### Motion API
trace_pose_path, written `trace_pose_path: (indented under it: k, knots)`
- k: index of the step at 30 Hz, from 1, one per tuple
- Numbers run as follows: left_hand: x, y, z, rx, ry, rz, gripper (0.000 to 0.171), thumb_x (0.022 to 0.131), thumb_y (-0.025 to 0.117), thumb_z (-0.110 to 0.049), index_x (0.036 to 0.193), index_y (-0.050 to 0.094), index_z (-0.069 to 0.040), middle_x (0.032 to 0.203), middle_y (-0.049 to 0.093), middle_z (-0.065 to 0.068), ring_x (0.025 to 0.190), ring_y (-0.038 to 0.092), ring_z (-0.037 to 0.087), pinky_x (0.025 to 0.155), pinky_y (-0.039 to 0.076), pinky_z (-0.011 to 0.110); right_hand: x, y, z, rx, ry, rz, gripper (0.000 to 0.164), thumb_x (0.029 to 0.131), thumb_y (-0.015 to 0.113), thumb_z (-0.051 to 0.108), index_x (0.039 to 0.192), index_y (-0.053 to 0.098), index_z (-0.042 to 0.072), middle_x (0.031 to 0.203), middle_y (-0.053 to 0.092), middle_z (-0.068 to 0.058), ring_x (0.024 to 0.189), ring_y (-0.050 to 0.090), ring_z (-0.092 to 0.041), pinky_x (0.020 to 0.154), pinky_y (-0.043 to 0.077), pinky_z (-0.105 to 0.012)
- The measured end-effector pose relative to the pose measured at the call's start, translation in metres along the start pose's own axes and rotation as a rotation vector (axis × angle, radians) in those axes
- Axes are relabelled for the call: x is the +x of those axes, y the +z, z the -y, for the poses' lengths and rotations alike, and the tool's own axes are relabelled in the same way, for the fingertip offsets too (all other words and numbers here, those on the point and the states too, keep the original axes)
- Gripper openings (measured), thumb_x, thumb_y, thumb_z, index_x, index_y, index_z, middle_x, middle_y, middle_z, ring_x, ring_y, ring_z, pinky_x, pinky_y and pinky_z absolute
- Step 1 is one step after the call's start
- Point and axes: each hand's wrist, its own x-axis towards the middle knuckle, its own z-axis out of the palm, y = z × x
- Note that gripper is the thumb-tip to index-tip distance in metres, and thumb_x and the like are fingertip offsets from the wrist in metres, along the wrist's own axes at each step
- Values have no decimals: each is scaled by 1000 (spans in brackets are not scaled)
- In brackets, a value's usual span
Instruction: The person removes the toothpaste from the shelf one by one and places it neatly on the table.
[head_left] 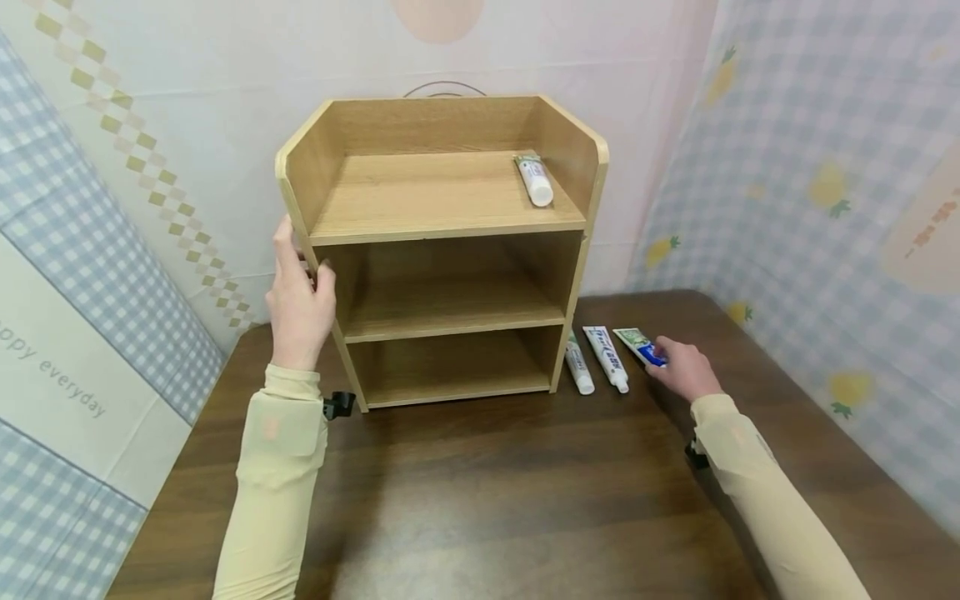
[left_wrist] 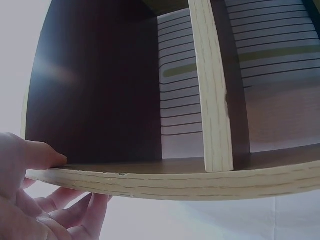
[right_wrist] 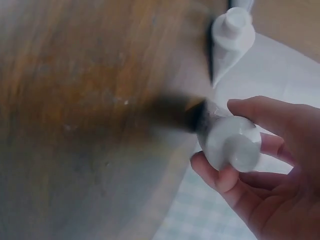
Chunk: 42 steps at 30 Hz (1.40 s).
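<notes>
A wooden three-level shelf (head_left: 450,236) stands on the table. My left hand (head_left: 300,308) grips the front edge of its left side panel, thumb inside and fingers outside, as the left wrist view shows. At the right, my right hand (head_left: 686,372) holds a green, white and blue toothpaste tube (head_left: 636,342) between thumb and fingers. Its white cap end (right_wrist: 235,145) faces the right wrist camera. Left of that hand lie a white and blue toothpaste tube (head_left: 607,360) and another toothpaste tube (head_left: 579,368), partly hidden by the shelf.
One more toothpaste tube (head_left: 535,181) lies on the shelf's top level, near the right wall. The dark wooden table (head_left: 480,500) extends in front of the shelf. Patterned cloth (head_left: 810,167) hangs behind and at both sides.
</notes>
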Motion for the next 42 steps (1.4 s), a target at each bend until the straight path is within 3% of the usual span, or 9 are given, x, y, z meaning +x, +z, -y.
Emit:
trace_pose_path:
  k: [7,15,29,35,42]
  knots:
    - [-1,-1,-2,-13,4,4,63,93,45,-13,150,23,-30,106,57,17,77,56,34,65,39,45,7,1,-2,-3,33,73,27,82,71,16,97,57,-1,84,64,-21,70,57,-33,63,45,-47]
    - [0,-3,-4,-21,-38,17,64,94,45,-15,150,21,-33,109,56,16,83,58,36,71,41,51,5,4,0,2,39,110,26,85,70,16,97,55,-2,79,62,-17,67,54,-26,60,43,-39]
    - [0,-4,-2,-15,-12,5,63,94,45,-15,151,21,-30,110,59,18,80,57,36,69,41,52,7,-10,12,-91,64,177,26,90,63,19,102,70,-3,99,69,-25,74,64,-29,63,52,-45]
    - [0,-3,-2,-14,-4,9,64,94,45,-14,151,21,-30,102,61,19,75,55,37,66,41,51,5,-14,19,-83,52,158,25,90,61,19,99,71,-2,97,70,-23,70,62,-25,60,50,-42]
    - [0,-2,1,-9,11,15,64,94,46,-14,151,21,-29,110,61,21,77,57,39,66,42,53,1,-19,30,-83,75,171,27,91,60,22,102,69,-2,97,70,-22,69,62,-24,55,49,-40]
